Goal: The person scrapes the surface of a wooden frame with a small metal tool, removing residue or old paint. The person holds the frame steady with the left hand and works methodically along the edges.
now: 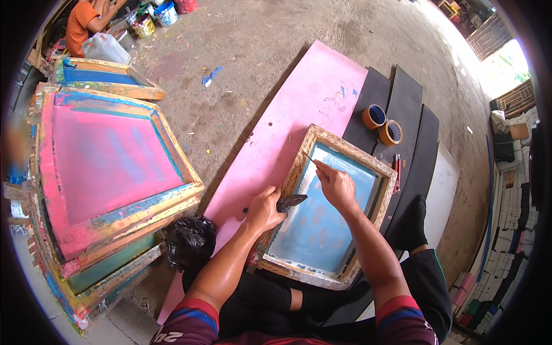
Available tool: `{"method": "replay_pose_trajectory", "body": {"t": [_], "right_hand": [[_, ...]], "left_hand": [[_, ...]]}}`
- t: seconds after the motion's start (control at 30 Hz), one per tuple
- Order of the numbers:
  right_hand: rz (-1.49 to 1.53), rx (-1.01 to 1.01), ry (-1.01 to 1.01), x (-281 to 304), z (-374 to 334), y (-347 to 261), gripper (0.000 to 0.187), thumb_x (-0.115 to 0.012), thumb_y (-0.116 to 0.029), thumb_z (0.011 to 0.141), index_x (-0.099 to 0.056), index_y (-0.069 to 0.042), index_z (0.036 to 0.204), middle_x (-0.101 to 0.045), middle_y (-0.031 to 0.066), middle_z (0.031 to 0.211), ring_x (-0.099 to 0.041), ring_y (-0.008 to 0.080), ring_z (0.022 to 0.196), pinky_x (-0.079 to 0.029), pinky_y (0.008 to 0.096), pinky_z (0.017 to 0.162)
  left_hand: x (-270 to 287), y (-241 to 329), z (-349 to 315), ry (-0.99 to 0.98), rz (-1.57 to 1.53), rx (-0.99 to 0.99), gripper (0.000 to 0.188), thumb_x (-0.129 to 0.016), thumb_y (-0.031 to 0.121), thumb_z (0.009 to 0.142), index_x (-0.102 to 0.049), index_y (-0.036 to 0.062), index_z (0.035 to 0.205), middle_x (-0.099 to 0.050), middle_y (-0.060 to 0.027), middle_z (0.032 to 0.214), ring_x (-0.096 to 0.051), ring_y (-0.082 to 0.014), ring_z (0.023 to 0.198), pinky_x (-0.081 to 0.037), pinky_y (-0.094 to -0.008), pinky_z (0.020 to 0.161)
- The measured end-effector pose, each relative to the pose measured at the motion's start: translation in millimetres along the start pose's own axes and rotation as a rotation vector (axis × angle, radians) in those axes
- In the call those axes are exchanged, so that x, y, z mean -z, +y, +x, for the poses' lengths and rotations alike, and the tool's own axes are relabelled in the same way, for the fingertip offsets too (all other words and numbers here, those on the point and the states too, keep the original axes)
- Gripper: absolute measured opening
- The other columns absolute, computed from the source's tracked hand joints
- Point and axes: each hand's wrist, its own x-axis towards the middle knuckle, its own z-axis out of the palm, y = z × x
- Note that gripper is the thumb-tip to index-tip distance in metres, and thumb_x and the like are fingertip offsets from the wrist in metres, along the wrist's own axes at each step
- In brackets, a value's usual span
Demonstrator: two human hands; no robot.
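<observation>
A wooden screen-printing frame (376, 164) with pale blue mesh lies tilted in front of me, over my lap and a pink board (287, 109). My left hand (265, 211) is closed at the frame's left rail, around a dark metal tool (292, 202) that looks like pliers. Its tapered head juts out over the mesh. Above the upper part of the mesh, my right hand (336, 185) pinches a thin stick-like piece (309, 156). The tip of that piece points at the frame's upper left corner; whether it touches the wood I cannot tell.
Black boards (402, 103) lie right of the pink one, bearing two tape rolls (391, 132) and a red cutter (397, 172). Paint-stained screen frames (195, 187) are stacked at left, near a black plastic bag (191, 241). Far left, a person in orange (80, 26) sits near paint buckets (165, 14).
</observation>
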Motion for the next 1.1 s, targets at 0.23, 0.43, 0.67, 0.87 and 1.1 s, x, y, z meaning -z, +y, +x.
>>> {"method": "replay_pose_trajectory", "body": {"t": [0.23,0.43,0.67,0.87,1.1], "right_hand": [[-0.005,0.003,-0.009,-5,1,2,0.033,-0.066,-0.032,0.109,-0.077,-0.028,0.140,-0.082,0.0187,0.101,-0.079,0.0406,0.098,-0.061,0.0522,0.087],[-0.058,0.013,-0.014,-3,-1,-4,0.033,-0.065,-0.031,0.110,-0.077,-0.028,0.140,-0.080,0.0191,0.095,-0.078,0.0412,0.092,-0.060,0.0539,0.083],[-0.078,0.012,0.027,-4,-2,-6,0.030,-0.067,-0.032,0.110,-0.080,-0.027,0.136,-0.081,0.0163,0.094,-0.078,0.0392,0.092,-0.061,0.0509,0.081],[-0.020,0.011,0.003,-3,-1,-6,0.032,-0.064,-0.029,0.110,-0.078,-0.023,0.139,-0.080,0.0214,0.095,-0.078,0.0414,0.091,-0.060,0.0536,0.081],[-0.015,0.032,0.018,-5,-2,-4,0.032,-0.065,-0.028,0.110,-0.078,-0.022,0.139,-0.081,0.0188,0.095,-0.079,0.0403,0.088,-0.061,0.0524,0.080]], "left_hand": [[-3,-2,0,-0.001,-0.003,0.011,0.057,-0.093,0.016,0.069,-0.072,-0.0054,0.118,-0.068,-0.0191,0.105,-0.072,-0.0433,0.096,-0.060,-0.0502,0.083],[2,2,1,-0.021,-0.018,0.015,0.057,-0.093,0.015,0.069,-0.072,-0.0077,0.117,-0.069,-0.0214,0.107,-0.072,-0.0441,0.097,-0.060,-0.0495,0.084],[5,9,3,0.018,-0.032,-0.019,0.051,-0.094,0.016,0.070,-0.074,-0.0083,0.109,-0.069,-0.0223,0.106,-0.072,-0.0443,0.097,-0.060,-0.0495,0.083],[3,7,2,0.010,-0.030,-0.004,0.044,-0.093,0.014,0.071,-0.074,-0.0062,0.104,-0.069,-0.0214,0.103,-0.071,-0.0444,0.094,-0.059,-0.0504,0.081],[1,4,3,0.019,-0.024,-0.030,0.041,-0.093,0.013,0.071,-0.071,-0.0060,0.100,-0.067,-0.0209,0.100,-0.070,-0.0448,0.092,-0.058,-0.0510,0.080]]}}
